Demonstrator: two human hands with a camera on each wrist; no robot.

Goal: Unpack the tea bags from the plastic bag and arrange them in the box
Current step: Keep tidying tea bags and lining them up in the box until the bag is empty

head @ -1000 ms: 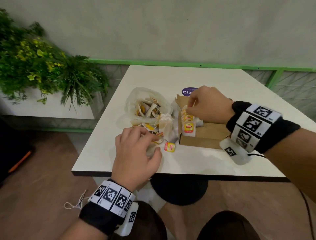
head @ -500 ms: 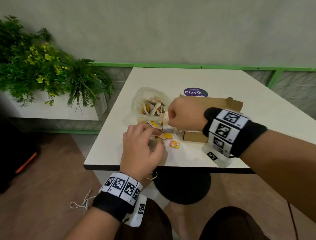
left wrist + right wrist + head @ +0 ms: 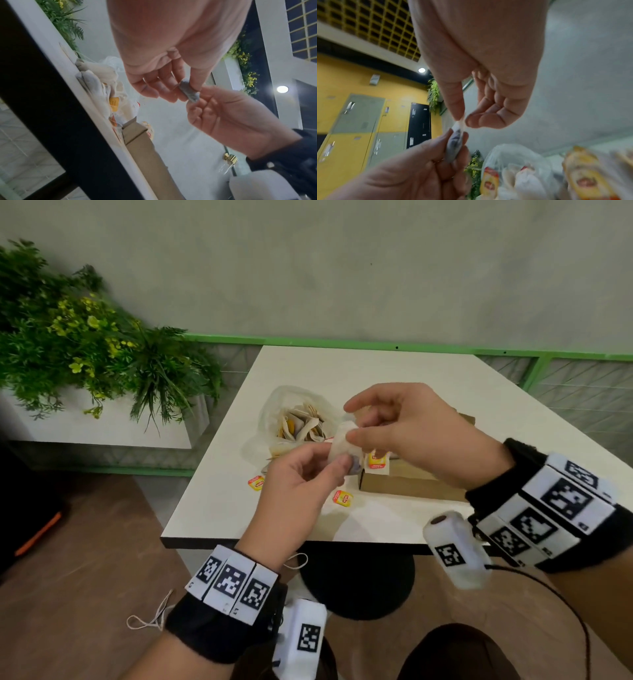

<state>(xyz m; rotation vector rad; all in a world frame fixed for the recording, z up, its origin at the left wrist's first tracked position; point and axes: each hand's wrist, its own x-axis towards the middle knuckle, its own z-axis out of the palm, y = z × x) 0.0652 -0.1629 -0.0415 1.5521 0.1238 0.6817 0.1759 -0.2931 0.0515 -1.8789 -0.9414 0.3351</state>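
A white tea bag (image 3: 340, 447) is held above the table's near edge between both hands. My left hand (image 3: 334, 457) pinches its lower part, which shows grey in the left wrist view (image 3: 189, 92). My right hand (image 3: 354, 430) pinches the tea bag's top edge (image 3: 459, 125) with thumb and forefinger. Behind the hands, the clear plastic bag (image 3: 295, 419) lies open with several tea bags inside. The brown cardboard box (image 3: 407, 485) sits to its right, and a yellow-tagged tea bag (image 3: 376, 462) stands at its left end. The rest of the box's inside is hidden by my right hand.
Two loose yellow tags (image 3: 256, 483) (image 3: 343, 498) lie on the white table (image 3: 394, 378), near its front edge. A planter with green foliage (image 3: 85, 350) stands off the table's left side. A green rail (image 3: 342, 341) runs along the wall behind.
My right hand left the box and came over to the left hand. Both hands rose off the table with one tea bag pinched between them.
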